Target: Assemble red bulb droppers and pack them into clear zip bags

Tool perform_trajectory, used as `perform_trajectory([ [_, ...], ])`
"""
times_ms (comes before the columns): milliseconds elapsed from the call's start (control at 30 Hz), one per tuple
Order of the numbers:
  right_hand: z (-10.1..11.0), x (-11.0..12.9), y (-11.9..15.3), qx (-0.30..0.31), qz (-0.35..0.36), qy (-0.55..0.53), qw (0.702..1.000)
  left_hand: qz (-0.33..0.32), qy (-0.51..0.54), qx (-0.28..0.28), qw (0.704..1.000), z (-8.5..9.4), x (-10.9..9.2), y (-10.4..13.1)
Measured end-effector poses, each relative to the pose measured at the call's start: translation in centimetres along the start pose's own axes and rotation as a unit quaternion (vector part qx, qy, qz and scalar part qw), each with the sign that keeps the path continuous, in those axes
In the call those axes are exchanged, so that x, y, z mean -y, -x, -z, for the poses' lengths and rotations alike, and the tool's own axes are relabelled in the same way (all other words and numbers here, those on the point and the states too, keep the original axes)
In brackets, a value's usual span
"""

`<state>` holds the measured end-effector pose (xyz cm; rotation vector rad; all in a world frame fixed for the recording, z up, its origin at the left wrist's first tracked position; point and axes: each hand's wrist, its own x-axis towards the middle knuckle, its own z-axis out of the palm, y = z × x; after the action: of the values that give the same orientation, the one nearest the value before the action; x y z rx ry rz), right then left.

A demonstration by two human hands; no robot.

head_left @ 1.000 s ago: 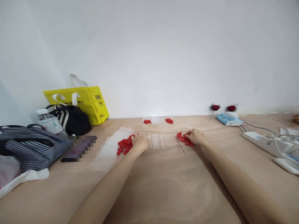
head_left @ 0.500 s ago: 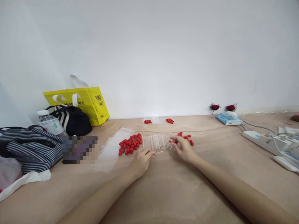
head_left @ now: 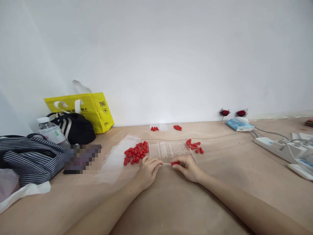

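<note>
Between my two hands runs a thin clear tube (head_left: 166, 164), level above the table. My left hand (head_left: 151, 168) pinches its left end. A red rubber bulb (head_left: 175, 163) is in the fingers of my right hand (head_left: 187, 168), at the tube's right end; whether the tube is inside it is too small to tell. Just beyond my hands lies a row of clear tubes (head_left: 168, 149) side by side. A pile of red bulbs (head_left: 137, 151) sits left of the row, and several more red bulbs (head_left: 194, 145) lie at its right end.
Plastic bags (head_left: 119, 155) lie left of the pile. Farther back is a bag with red bulbs (head_left: 165, 126). At left stand a yellow bag (head_left: 100, 114), a bottle (head_left: 52, 132) and a striped bag (head_left: 36, 160). Tissues (head_left: 238, 125) and a power strip (head_left: 274, 147) are at right.
My right hand has come down and left from the tubes' right end, bringing a red bulb to the tube. My left hand still pinches the tube, now slightly lower.
</note>
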<state>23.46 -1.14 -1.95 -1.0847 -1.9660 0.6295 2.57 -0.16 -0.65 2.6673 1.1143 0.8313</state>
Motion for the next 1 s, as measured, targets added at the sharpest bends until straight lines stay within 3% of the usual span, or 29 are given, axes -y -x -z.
perform_trajectory([
  [533,-0.47,-0.14,0.06,-0.009,-0.029,-0.15,0.988,-0.068,-0.009,-0.038,0.997,-0.02,0.36,-0.12],
  [733,-0.44,0.05,0.2,-0.026,0.019,-0.112,0.993,-0.079,-0.035,-0.011,0.996,-0.36,0.69,0.03],
  [1000,-0.51,-0.06,0.48,-0.037,0.051,-0.027,0.998,-0.138,-0.077,-0.031,0.987,-0.43,0.82,0.23],
])
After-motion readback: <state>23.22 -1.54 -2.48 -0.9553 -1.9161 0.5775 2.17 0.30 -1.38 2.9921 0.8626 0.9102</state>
